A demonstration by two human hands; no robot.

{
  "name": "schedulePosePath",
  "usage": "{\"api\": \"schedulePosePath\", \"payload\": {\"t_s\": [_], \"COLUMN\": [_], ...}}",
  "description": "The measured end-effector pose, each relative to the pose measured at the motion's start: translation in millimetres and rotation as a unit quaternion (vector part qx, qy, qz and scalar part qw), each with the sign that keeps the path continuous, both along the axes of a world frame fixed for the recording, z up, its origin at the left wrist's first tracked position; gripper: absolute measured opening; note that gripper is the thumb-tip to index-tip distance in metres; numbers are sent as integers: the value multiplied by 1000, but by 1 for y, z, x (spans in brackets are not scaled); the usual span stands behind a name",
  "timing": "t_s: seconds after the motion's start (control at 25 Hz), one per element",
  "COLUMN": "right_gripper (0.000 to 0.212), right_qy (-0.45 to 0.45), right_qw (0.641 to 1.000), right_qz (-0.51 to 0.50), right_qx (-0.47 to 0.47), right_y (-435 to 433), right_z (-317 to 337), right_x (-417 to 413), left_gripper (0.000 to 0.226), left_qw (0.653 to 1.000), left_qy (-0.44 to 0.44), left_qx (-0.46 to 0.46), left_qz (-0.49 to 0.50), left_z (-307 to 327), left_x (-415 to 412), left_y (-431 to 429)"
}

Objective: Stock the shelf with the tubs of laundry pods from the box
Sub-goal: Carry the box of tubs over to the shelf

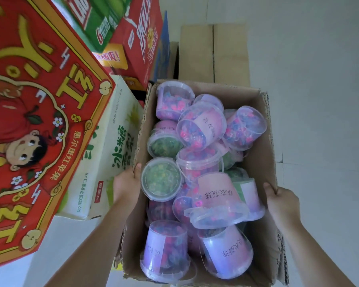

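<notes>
Open cardboard box seen from above, its long axis running away from the person. The left hand grips the left wall and the right hand grips the right wall — each thumb is hooked over the rim, with the fingers hidden outside. Inside, the tubs of laundry pods lie jumbled. The two nearest are inverted, bases toward the camera, and several at the far end lie on their sides at differing angles. One green-filled tub sits lid up beside the left thumb. Printed red cartons and a white carton stand just left of the box — a plain brown carton lies beyond it.
</notes>
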State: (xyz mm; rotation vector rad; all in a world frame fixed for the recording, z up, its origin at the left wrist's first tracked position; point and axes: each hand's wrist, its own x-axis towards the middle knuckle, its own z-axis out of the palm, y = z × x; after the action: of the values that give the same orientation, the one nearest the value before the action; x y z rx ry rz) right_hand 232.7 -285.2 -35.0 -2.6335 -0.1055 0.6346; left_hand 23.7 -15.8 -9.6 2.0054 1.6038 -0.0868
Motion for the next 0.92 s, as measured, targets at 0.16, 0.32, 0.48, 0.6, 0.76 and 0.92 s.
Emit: {"api": "schedulePosePath", "payload": {"t_s": [0.16,0.32,0.48,0.6,0.76,0.92], "right_gripper": [57,55,55,56,55,54], "right_qy": [-13,-20,-36,-43,-52,-69], "right_qw": [1000,1000,998,995,991,991], "right_qz": [8,20,39,72,104,95], "right_qx": [0,11,36,59,58,69], "right_y": [-29,-58,-92,-120,-156,-177], "right_z": [31,64,91,109,143,167], "right_x": [15,52,122,187,274,350], "left_gripper": [44,44,44,43,40,43], "left_qw": [1000,999,998,996,991,989], "left_qy": [-26,-44,-57,-69,-102,-113], "left_qx": [-4,5,26,53,64,62], "left_qz": [-11,-22,2,20,59,70], "left_z": [29,66,99,119,148,173], "left_x": [12,46,102,150,219,294], "left_y": [-26,-54,-97,-141,-196,-223]}}
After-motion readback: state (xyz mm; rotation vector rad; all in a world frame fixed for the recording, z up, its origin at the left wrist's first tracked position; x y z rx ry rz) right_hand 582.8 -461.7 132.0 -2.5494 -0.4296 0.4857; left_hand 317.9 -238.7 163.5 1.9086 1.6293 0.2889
